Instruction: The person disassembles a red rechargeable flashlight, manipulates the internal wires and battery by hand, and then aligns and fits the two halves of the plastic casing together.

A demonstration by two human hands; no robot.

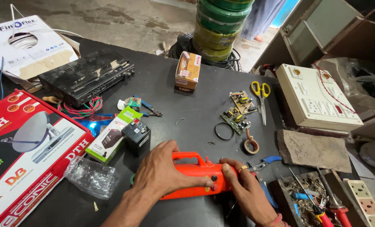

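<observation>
We see a glossy orange plastic casing [196, 178] on a matt black tabletop [187, 105]. The scissors [261, 98] pair yellow plastic handles with bare metal blades; nearby lie a crinkled clear plastic bag [91, 176] and a rough brown board [313, 149].

The left hand [160, 174] covers the middle of the orange handheld device [196, 178], and the right hand [248, 191] hides its far end. The red satellite-receiver carton [25, 155] runs off the left and bottom edges. Screwdrivers in the parts tray [311, 199] are cut off below. The stack of green and yellow wire coils [219, 25] leaves the top edge. The screws scattered on the counter [187, 101] are too small to tell apart.
</observation>
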